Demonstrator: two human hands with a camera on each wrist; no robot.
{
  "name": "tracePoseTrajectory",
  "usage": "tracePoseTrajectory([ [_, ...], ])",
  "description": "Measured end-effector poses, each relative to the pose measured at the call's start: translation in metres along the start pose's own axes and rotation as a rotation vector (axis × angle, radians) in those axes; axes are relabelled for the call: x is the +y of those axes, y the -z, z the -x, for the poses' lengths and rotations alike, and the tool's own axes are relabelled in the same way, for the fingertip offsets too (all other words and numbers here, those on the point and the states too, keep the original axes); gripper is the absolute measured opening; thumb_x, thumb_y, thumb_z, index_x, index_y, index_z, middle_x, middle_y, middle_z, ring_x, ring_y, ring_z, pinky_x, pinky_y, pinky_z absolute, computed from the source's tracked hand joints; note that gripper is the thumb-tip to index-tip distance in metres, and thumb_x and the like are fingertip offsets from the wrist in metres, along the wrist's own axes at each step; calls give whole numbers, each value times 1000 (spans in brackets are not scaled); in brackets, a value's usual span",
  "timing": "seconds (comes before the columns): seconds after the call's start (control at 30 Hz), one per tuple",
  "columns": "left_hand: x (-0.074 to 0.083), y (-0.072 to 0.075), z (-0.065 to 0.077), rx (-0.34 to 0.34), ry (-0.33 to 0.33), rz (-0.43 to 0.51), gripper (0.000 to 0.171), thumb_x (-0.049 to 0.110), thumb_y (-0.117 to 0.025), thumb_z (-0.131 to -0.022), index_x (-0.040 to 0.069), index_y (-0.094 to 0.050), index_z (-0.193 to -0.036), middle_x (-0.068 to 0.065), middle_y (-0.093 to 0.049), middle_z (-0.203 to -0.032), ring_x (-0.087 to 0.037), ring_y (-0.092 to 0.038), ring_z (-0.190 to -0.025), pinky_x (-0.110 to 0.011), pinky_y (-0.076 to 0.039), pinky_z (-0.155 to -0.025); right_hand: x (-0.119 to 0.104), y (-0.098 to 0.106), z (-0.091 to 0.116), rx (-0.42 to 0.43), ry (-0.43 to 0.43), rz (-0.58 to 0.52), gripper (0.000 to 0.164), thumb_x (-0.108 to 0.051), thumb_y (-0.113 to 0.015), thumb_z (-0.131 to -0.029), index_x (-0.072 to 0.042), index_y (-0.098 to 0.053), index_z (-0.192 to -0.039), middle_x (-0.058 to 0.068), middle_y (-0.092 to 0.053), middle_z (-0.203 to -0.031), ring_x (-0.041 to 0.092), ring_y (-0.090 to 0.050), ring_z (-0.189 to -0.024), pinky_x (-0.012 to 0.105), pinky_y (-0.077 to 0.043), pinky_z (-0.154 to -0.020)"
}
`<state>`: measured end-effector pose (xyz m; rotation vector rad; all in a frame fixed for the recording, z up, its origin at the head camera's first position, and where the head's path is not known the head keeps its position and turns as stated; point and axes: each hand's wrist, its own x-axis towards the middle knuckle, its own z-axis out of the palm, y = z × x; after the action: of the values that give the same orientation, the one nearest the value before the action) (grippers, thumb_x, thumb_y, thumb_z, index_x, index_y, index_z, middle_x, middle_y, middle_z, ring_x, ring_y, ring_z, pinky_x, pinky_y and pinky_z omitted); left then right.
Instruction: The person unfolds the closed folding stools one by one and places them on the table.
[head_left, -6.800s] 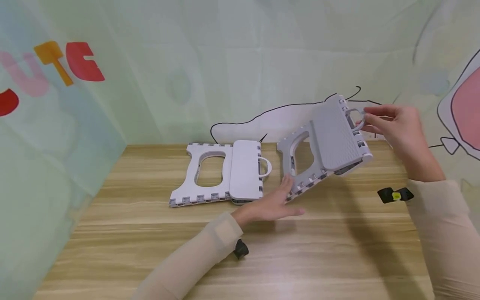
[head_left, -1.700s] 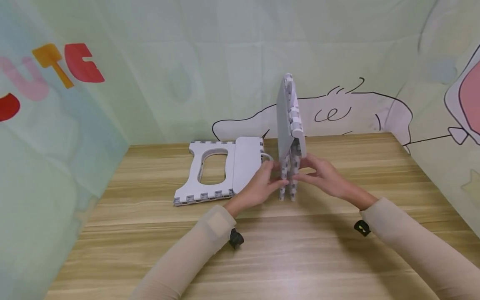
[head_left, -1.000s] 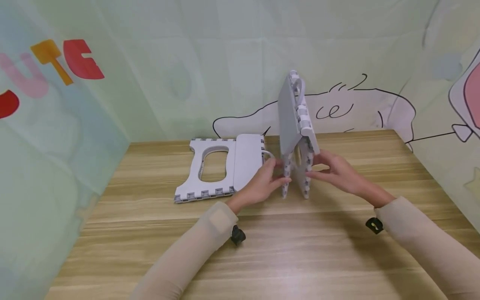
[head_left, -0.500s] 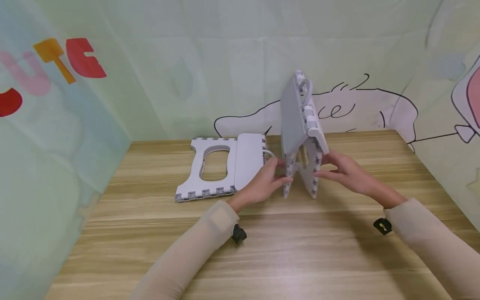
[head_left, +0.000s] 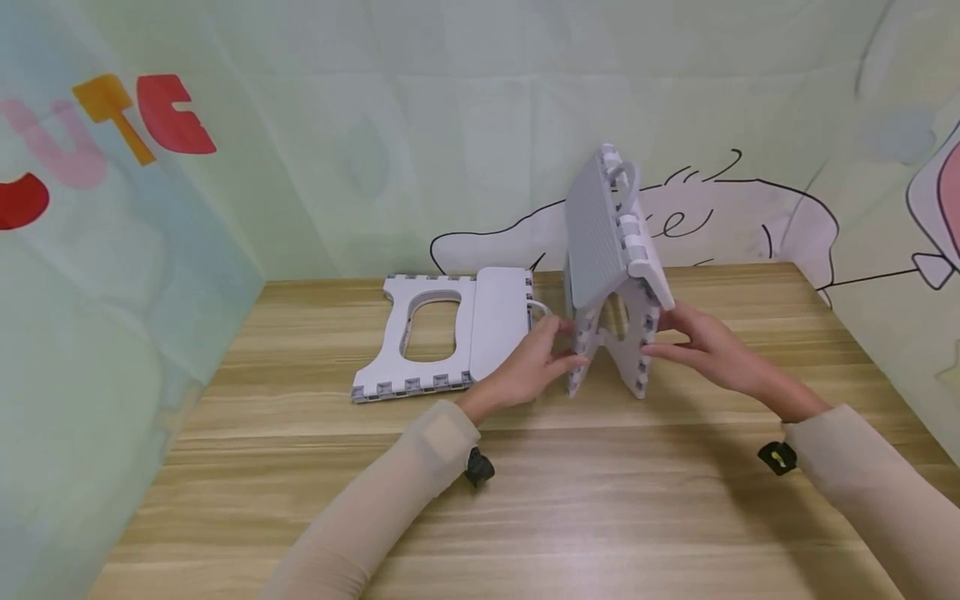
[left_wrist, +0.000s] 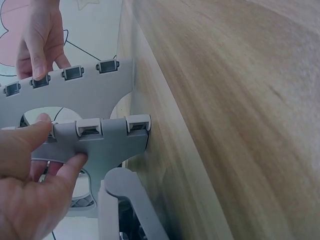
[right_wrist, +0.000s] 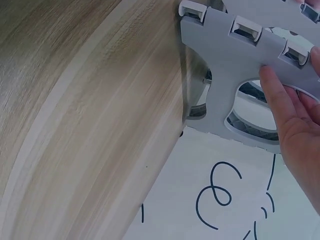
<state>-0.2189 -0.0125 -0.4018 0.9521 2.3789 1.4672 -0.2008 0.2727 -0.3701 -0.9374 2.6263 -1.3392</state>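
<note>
A light-grey folding stool (head_left: 596, 242) stands on its legs on the wooden table, partly unfolded. Its two seat halves meet in a ridge, with a loop handle (head_left: 632, 185) on top. My left hand (head_left: 528, 360) grips the edge of the left leg panel; the left wrist view shows the thumb and fingers (left_wrist: 70, 172) on either side of it. On the opposite panel, my right hand (head_left: 708, 346) holds the outer edge, thumb in front. In the right wrist view, a finger of the right hand (right_wrist: 292, 117) lies along that panel (right_wrist: 220, 65) beside its oval opening.
A second folding stool (head_left: 498, 321) lies folded flat just left of the left hand. The table (head_left: 525, 517) ends at a printed cloth backdrop (head_left: 375, 150) behind the stools and on both sides.
Earlier the stool was folded flat and tilted by its handle; then it was stood upright. Over the last second its legs have spread, as my right hand moved rightward and the left stayed nearly still.
</note>
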Motion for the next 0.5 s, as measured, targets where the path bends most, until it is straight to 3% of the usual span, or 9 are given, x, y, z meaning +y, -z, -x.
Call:
tracePoseTrajectory([
  [0.13, -1, 0, -1, -3, -1, 13, 46, 10, -63, -98, -4, -40, -136, -18, -44, -136, -26, -51, -126, -21, -48, -98, 0, 2, 2, 3, 4, -1, 59, -1, -64, -97, 1, -37, -149, 21, -55, -136, 0, -55, -115, 16, -50, -90],
  [0.5, 0, -1, -1, -9, -12, 55, 47, 6, -63, -97, -5, -38, -136, -19, -43, -139, -27, -48, -129, -22, -47, -101, 2, 8, 7, 6, 0, -8, 59, 0, -64, -96, 1, -37, -149, 21, -55, -136, 0, -54, -116, 16, -49, -91],
])
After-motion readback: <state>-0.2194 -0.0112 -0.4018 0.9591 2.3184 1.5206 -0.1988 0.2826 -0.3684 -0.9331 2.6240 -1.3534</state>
